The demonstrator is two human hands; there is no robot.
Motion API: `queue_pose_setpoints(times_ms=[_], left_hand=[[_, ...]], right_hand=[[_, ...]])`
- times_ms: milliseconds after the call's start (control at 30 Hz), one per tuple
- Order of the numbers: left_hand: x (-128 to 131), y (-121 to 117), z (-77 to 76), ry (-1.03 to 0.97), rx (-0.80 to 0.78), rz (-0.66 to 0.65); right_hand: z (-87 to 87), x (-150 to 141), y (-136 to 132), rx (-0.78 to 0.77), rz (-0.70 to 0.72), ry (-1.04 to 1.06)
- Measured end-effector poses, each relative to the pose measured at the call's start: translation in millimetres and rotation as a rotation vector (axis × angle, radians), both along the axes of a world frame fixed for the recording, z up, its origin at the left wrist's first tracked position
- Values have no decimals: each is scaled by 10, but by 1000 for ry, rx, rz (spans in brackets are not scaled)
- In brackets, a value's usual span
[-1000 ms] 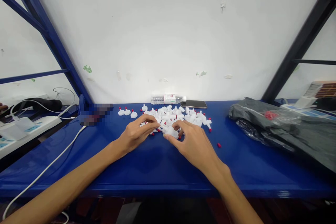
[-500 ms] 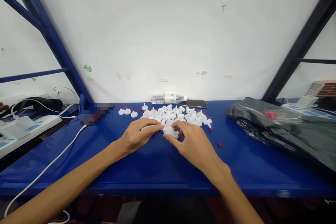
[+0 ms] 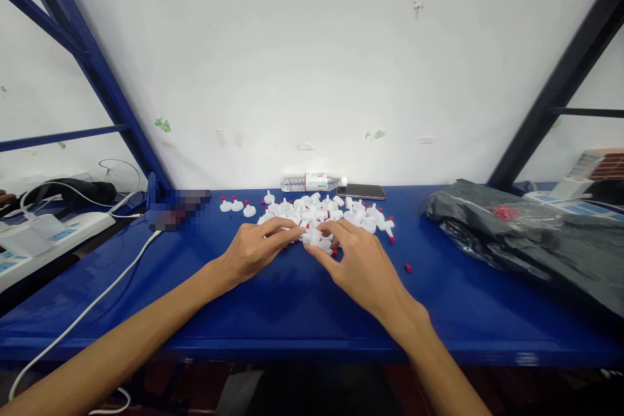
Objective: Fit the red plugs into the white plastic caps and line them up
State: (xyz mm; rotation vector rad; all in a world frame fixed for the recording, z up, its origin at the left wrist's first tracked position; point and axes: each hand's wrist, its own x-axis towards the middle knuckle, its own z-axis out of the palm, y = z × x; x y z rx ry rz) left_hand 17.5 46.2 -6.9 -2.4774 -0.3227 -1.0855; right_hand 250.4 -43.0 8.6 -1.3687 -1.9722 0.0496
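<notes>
At the front edge of a heap of white plastic spouted lids (image 3: 312, 205), my two hands are close together. My right hand (image 3: 358, 257) is closed, thumb and fingers pinching a white spouted lid (image 3: 314, 238). My left hand (image 3: 256, 247) has its thumb and fingertips pressed together beside that lid, with a speck of red at their tips that looks like a small red cap (image 3: 307, 226). Three white lids with red caps (image 3: 236, 204) stand upright left of the heap. A loose red cap (image 3: 408, 268) lies to the right of my right hand.
Behind the heap, a clear water bottle (image 3: 312, 182) lies on its side by a dark phone (image 3: 361, 192). A grey plastic bag (image 3: 507, 227) covers the right of the blue table (image 3: 292, 312). At left are a power strip (image 3: 88, 227) and a white cable (image 3: 97, 302).
The white lid in my right hand has turned, so its narrow spout now shows towards me. Both hands stay in nearly the same place.
</notes>
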Motion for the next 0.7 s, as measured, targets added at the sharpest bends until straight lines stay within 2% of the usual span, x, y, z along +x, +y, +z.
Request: queue_pose_setpoints(times_ms=[300,433,567,700], left_hand=[[-14,-1,-2,44,-1,23],[-58,49,10,43,9,61],[-227,224,67,34,15,191],[-487,416,197,-28,-42,462]], right_hand=[[-25,8,11,2,13,-16],[-3,8,2,-25,11,89],[30,5,-8,-37,-3,191],[58,-6,-24,-59,21,207]])
